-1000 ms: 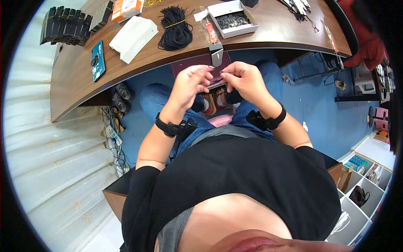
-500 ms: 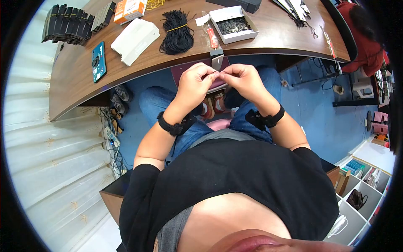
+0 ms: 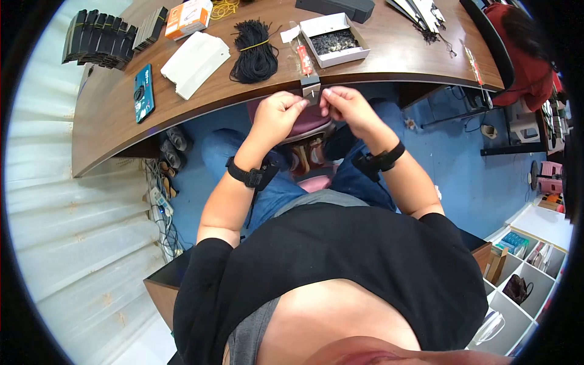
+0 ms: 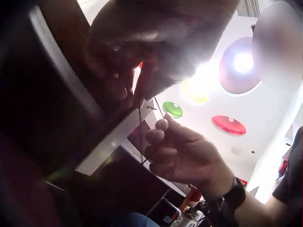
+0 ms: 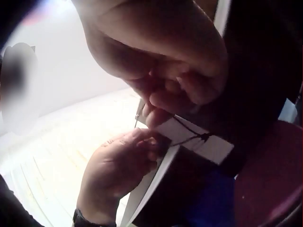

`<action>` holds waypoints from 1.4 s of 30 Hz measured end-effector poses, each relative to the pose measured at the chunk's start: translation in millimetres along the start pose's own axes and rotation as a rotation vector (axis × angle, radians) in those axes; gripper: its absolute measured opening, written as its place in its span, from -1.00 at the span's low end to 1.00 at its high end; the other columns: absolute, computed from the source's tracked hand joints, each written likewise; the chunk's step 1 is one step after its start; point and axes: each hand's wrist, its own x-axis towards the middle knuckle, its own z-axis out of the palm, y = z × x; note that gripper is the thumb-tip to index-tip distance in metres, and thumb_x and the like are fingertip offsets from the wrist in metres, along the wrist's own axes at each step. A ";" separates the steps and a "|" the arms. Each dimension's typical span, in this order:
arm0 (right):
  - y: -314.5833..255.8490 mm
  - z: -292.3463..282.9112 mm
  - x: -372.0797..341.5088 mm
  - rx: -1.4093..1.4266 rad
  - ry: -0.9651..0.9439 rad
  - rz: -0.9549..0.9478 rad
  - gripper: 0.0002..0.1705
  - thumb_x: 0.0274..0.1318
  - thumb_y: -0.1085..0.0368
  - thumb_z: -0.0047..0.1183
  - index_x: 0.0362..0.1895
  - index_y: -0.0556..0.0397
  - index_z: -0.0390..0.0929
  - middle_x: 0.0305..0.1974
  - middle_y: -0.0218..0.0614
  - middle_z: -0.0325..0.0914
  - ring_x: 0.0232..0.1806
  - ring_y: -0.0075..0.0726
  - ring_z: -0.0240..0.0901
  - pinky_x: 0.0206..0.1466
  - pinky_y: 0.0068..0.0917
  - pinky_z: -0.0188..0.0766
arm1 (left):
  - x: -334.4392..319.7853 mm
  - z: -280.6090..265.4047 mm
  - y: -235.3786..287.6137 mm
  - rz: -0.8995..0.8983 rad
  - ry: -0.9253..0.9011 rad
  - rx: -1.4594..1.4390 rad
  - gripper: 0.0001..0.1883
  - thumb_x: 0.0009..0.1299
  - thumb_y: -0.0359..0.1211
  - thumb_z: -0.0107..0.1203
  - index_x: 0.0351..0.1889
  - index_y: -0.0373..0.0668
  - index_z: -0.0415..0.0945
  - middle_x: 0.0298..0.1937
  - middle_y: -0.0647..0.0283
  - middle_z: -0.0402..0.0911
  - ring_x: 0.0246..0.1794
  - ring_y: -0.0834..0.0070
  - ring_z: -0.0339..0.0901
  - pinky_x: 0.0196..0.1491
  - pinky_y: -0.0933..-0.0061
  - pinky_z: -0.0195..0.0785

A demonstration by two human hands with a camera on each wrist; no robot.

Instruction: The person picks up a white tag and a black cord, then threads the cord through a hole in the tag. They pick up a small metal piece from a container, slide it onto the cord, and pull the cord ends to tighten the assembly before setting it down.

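Observation:
A thin black cord (image 5: 182, 140) with a small knot runs in a loop between the two hands, just in front of the desk edge. My left hand (image 3: 277, 118) pinches one part of it between thumb and forefinger. My right hand (image 3: 356, 114), a short gap away, has its thumb and forefinger together on another part. Seen from the left wrist, the cord (image 4: 140, 125) stretches down from the left fingertips toward the right hand (image 4: 184, 153). Directly beyond the fingers, a grey metallic block (image 3: 311, 90) juts from the desk edge.
On the desk (image 3: 188, 112) lie a tied bundle of black cords (image 3: 254, 58), a white box (image 3: 334, 42) of small dark pieces, a red-handled tool (image 3: 303, 59) in plastic, white sheets (image 3: 196, 64) and a blue phone (image 3: 143, 94). Another person in red (image 3: 526, 52) sits at right.
Half a second ago the fingertips met; now they are apart, with the right hand turned and its fingers a little more spread. Earlier, the left hand was more loosely opened.

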 end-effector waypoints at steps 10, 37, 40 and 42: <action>4.6 30.6 -22.0 -0.746 0.546 -0.582 -0.80 0.04 0.39 0.08 -0.18 0.02 0.50 -0.26 -0.35 0.48 -0.49 -0.44 0.39 -0.47 -0.48 0.35 | -17.3 43.8 -2.5 -0.094 0.163 -0.486 -0.81 0.38 -0.39 0.08 -0.28 -0.35 0.62 -0.33 0.25 0.64 -0.34 0.60 0.53 -0.20 0.61 0.38; -27.5 49.9 -12.4 -1.148 0.546 -0.951 -0.73 -0.19 0.40 0.19 -0.27 -0.02 0.59 -0.33 -0.36 0.49 -0.38 -0.23 0.49 -0.35 -0.38 0.43 | -19.8 33.9 -0.1 -0.171 0.067 -0.402 -0.80 0.38 -0.40 0.06 -0.28 -0.39 0.59 -0.37 0.30 0.64 -0.36 0.66 0.49 -0.24 0.60 0.36; -24.2 48.9 -11.9 -1.202 0.554 -0.971 -0.72 -0.19 0.39 0.19 -0.26 -0.02 0.59 -0.33 -0.36 0.48 -0.38 -0.24 0.48 -0.36 -0.38 0.42 | -20.0 35.7 -1.3 -0.171 0.072 -0.411 -0.80 0.38 -0.39 0.06 -0.28 -0.39 0.59 -0.36 0.30 0.64 -0.36 0.67 0.49 -0.24 0.61 0.36; -23.4 47.1 -11.2 -1.222 0.543 -0.990 -0.72 -0.19 0.39 0.20 -0.25 -0.03 0.60 -0.34 -0.36 0.47 -0.38 -0.25 0.48 -0.36 -0.38 0.41 | -19.9 36.1 -2.9 -0.163 0.078 -0.420 -0.80 0.39 -0.39 0.06 -0.27 -0.38 0.59 -0.36 0.30 0.64 -0.36 0.69 0.48 -0.24 0.62 0.35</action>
